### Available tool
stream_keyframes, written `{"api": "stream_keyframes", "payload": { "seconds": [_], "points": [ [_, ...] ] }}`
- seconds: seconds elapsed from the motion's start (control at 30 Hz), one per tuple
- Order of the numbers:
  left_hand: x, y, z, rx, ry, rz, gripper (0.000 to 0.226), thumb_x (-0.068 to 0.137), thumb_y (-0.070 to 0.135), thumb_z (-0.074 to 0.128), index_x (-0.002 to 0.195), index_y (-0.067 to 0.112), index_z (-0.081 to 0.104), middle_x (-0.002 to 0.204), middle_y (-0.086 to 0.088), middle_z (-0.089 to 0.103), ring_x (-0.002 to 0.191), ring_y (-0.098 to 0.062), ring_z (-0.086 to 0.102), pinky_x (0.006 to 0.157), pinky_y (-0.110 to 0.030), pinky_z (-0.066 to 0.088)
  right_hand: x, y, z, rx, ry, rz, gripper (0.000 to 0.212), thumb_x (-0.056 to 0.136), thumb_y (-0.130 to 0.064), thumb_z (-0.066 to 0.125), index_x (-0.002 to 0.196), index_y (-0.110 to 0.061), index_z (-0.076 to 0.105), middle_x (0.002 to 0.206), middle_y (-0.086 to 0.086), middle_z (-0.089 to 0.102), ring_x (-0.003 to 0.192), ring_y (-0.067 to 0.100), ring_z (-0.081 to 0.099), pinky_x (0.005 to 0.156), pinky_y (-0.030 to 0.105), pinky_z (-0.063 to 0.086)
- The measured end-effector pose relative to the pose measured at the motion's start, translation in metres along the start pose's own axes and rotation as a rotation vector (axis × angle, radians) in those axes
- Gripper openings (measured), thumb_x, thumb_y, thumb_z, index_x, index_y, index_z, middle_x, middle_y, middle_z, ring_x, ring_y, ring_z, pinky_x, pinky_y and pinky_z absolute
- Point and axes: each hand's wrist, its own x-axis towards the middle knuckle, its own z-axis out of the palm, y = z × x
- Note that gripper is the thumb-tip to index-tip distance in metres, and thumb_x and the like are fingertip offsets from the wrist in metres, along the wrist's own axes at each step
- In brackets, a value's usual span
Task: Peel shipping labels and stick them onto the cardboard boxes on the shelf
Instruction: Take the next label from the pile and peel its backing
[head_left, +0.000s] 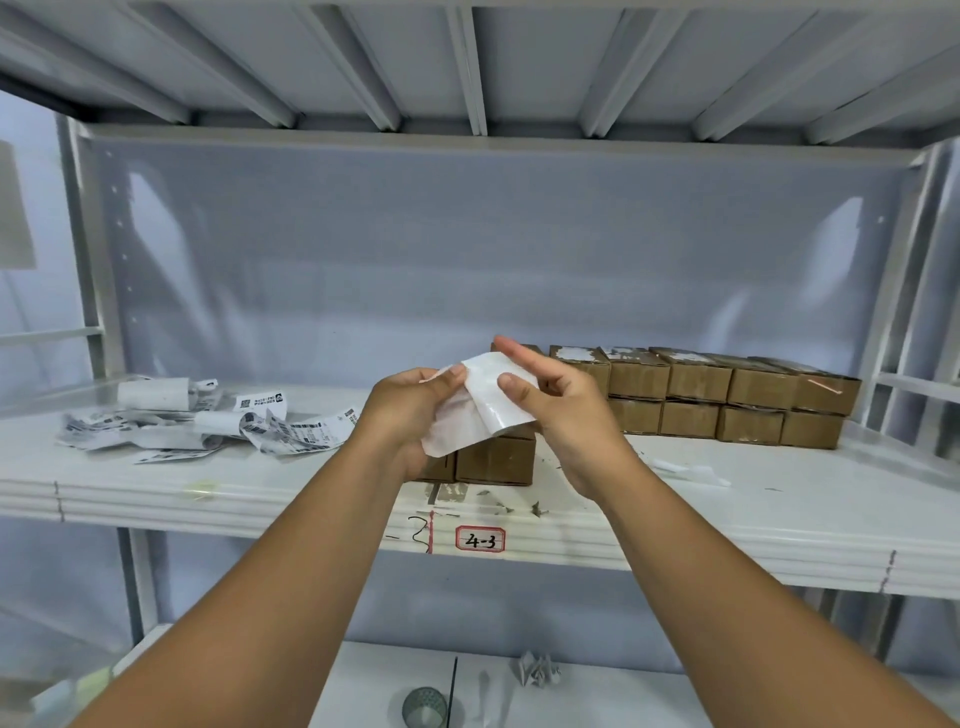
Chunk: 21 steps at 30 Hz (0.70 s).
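Shipping label held in both hands, just in front of the near box

The shipping label (483, 410) is thin, limp and curling, so take it by a corner; the left hand (410, 410) grips what seems to be the backing; the right hand (566, 415) pinches the glossy sheet between its fingers; behind it the near box (496, 460), top hidden; right of that box, stacked boxes (727, 395); left, loose labels (208, 421) on the shelf (311, 499).

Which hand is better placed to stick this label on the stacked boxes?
Probably right. The right hand pinches the label by its lifted layer and is nearer the boxes; the left hand grips the other layer.
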Motion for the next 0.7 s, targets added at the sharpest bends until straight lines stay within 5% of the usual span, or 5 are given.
{"api": "stream_keyframes", "payload": {
  "seconds": [0.17, 0.3, 0.43, 0.6, 0.7],
  "points": [
    [0.004, -0.002, -0.001, -0.157, 0.029, -0.041, 0.015, 0.091, 0.021, 0.059, 0.08, 0.012, 0.057, 0.078, -0.006, 0.065, 0.066, -0.02, 0.061, 0.053, -0.025, 0.051, 0.003, 0.004, -0.003, 0.225, 0.024, 0.081, 0.061, 0.091, -0.032, 0.054, 0.142, -0.048, 0.025, 0.122, 0.007, 0.058, 0.102, 0.021, 0.06, 0.081, 0.033, 0.054],
    [0.009, -0.006, -0.009, 0.31, 0.277, 0.351, 0.021, 0.088, 0.027, 0.063, 0.069, 0.018, 0.059, 0.077, -0.001, 0.061, 0.076, -0.024, 0.056, 0.068, -0.032, 0.044, 0.008, 0.0, -0.009, 0.37, 0.066, 0.219, 0.051, 0.091, -0.053, 0.04, 0.137, -0.03, 0.042, 0.125, 0.012, 0.055, 0.104, 0.026, 0.06, 0.084, 0.036, 0.054],
    [-0.002, -0.002, -0.005, 0.597, 0.199, 0.562, 0.017, 0.086, 0.026, 0.065, 0.072, 0.015, 0.065, 0.07, 0.002, 0.061, 0.068, -0.014, 0.053, 0.059, -0.019, 0.039, 0.014, -0.001, -0.01, 0.21, 0.045, 0.239, 0.051, 0.092, -0.055, 0.038, 0.112, -0.014, 0.06, 0.115, 0.013, 0.06, 0.104, 0.027, 0.06, 0.091, 0.042, 0.053],
    [-0.003, -0.003, 0.0, 0.855, 0.172, 0.783, 0.014, 0.088, 0.021, 0.061, 0.079, 0.012, 0.067, 0.081, -0.002, 0.062, 0.076, -0.016, 0.054, 0.067, -0.025, 0.038, 0.013, -0.003, 0.001, -0.202, -0.145, 0.146, 0.014, 0.089, -0.031, 0.063, 0.083, -0.018, 0.061, 0.073, -0.007, 0.059, 0.067, 0.009, 0.054, 0.058, 0.021, 0.043],
    [-0.005, -0.002, 0.0, 0.852, 0.129, 0.795, 0.016, 0.091, 0.018, 0.057, 0.079, 0.014, 0.066, 0.076, 0.001, 0.06, 0.075, -0.016, 0.053, 0.066, -0.025, 0.038, 0.015, -0.004, 0.006, -0.307, -0.188, 0.101, 0.015, 0.089, -0.024, 0.065, 0.076, -0.02, 0.058, 0.064, -0.012, 0.059, 0.06, 0.003, 0.054, 0.054, 0.016, 0.041]
  ]
}}
